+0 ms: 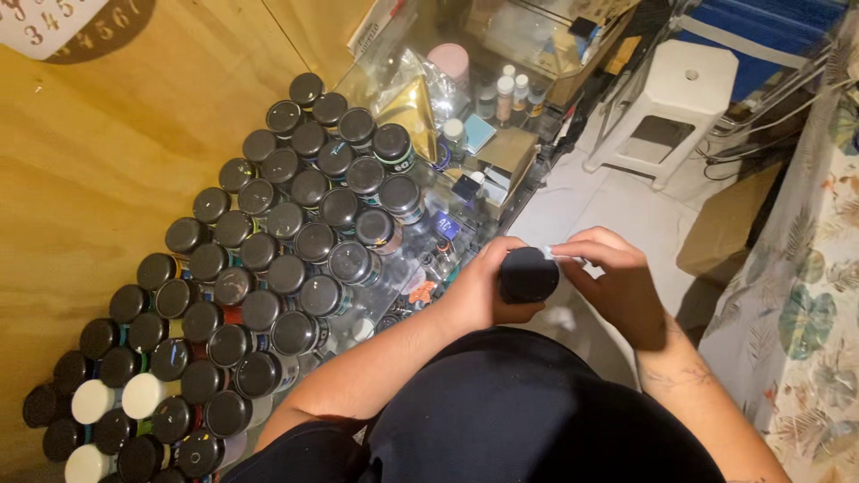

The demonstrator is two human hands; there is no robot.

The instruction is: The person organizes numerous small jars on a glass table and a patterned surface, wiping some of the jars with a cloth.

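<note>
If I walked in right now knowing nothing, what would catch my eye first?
Probably the dense rows of black-capped spray cans standing along the wooden wall, with a few white-capped cans at the near end. Next, the person's left hand gripping one black-capped can over the floor while the right hand pinches something small and white at its top. A white plastic stool stands beyond.

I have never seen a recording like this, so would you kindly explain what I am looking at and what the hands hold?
There is one picture, from a camera worn on the person's head, looking down. No machine here: two bare hands. The left hand grips a dark round-capped can. The right hand pinches something small and white at its cap; what it is I cannot tell. On the glass table stand rows of black-capped cans, a few white-capped ones, and small bottles. A white stool stands on the floor.
</note>
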